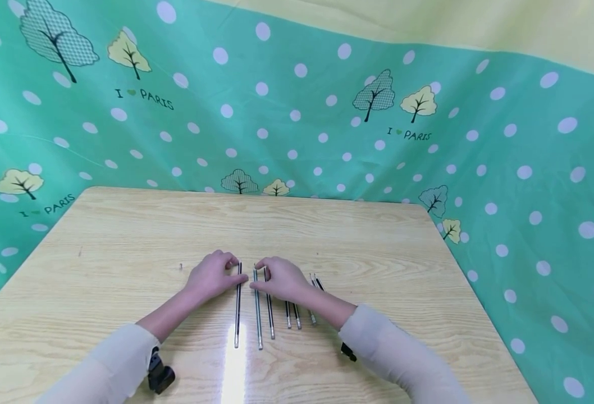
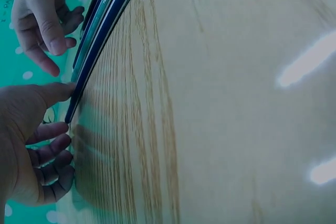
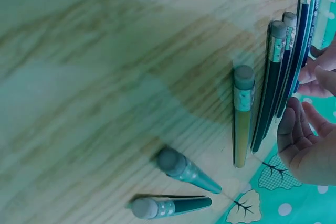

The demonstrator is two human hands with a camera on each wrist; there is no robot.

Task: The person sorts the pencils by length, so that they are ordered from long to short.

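Several eraser-ended pencils lie on the table, roughly side by side. My left hand [image 1: 215,275] is at the far end of the leftmost dark pencil [image 1: 238,314]. Its thumb and index finger are on either side of that end, pinching it. Just to the right lies a teal pencil [image 1: 258,314], with another dark pencil [image 1: 270,317] beside it. My right hand [image 1: 283,279] is over the far ends of these two, its thumb and fingers spread apart and loosely bent. In the left wrist view the right hand [image 2: 44,22] shows nothing between its fingers.
Two dark pencils [image 1: 297,317] lie right of the middle, partly under the right hand. Farther right are more pencils, one with a yellowish body [image 3: 241,135] and two at a slant, one of them dark [image 3: 191,203]. A polka-dot curtain [image 1: 297,112] hangs behind the wooden table [image 1: 125,235].
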